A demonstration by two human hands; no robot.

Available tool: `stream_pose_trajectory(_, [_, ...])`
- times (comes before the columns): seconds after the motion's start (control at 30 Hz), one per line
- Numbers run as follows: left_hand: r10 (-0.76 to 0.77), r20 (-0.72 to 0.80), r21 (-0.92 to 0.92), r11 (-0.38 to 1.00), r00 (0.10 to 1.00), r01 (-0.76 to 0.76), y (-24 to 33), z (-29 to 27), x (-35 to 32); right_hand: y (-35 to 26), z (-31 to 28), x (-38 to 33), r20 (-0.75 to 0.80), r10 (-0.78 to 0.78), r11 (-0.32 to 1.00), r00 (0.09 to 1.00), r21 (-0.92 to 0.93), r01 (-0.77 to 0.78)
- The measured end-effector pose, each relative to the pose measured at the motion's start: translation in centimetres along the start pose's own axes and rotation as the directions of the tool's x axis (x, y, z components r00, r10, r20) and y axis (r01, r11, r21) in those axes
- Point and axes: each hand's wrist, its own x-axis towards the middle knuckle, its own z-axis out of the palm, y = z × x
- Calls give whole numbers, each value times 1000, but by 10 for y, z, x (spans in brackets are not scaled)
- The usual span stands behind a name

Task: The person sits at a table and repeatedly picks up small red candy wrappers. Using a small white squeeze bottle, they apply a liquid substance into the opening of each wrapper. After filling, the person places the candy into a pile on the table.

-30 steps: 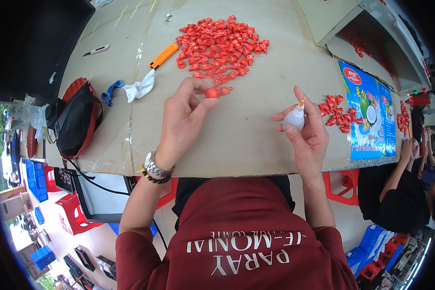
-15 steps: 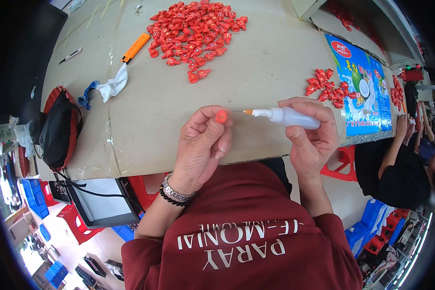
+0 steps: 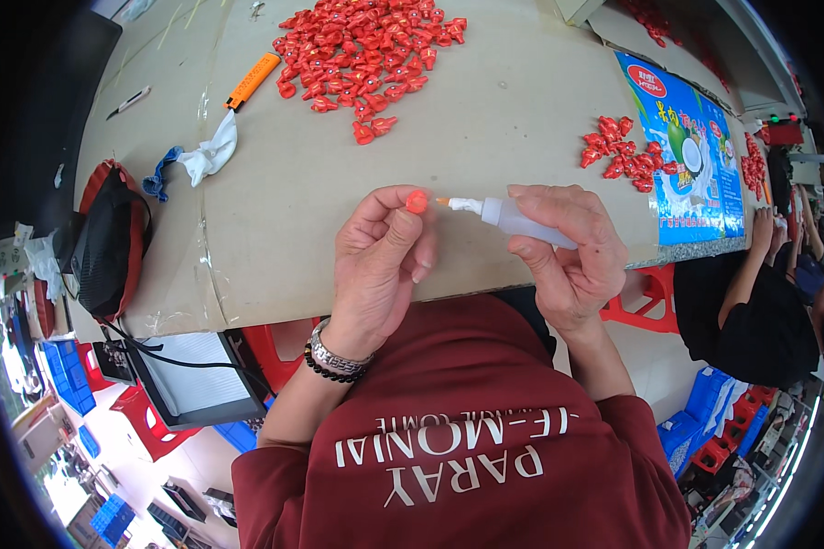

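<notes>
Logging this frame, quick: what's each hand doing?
Left hand: closed, pinching a small red piece.
Right hand: closed around a white squeeze bottle.

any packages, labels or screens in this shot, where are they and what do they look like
Printed sheet: flat on the table's right edge, beyond the right hand; rectangular, blue, with a red oval, a green-and-white fruit picture and lettering.
Dark screen-like panel: far left edge, black, mostly cut off; cannot tell if it is on.

Bottle rt of cap.
</notes>
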Motion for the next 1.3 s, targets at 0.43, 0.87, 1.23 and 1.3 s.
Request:
stream_pose_trajectory(0.43, [17,18,29,999,1000,-18,-1,1,0,4,3,-2,-3,-37,998,999,-56,37])
stream_pose_trajectory(0.87, [77,-6,64,995,997,-76,-3,3,2,2,0,0,19,-86,988,996,-130,88])
stream_pose_trajectory(1.23, [55,0,46,997,998,-55,-4,4,4,-5,-2,4,5,-96,987,995,-126,96])
stream_pose_trajectory(1.3, [53,12,34,998,999,-53,-5,3,4,-4,-1,4,5,-99,987,995,-123,99])
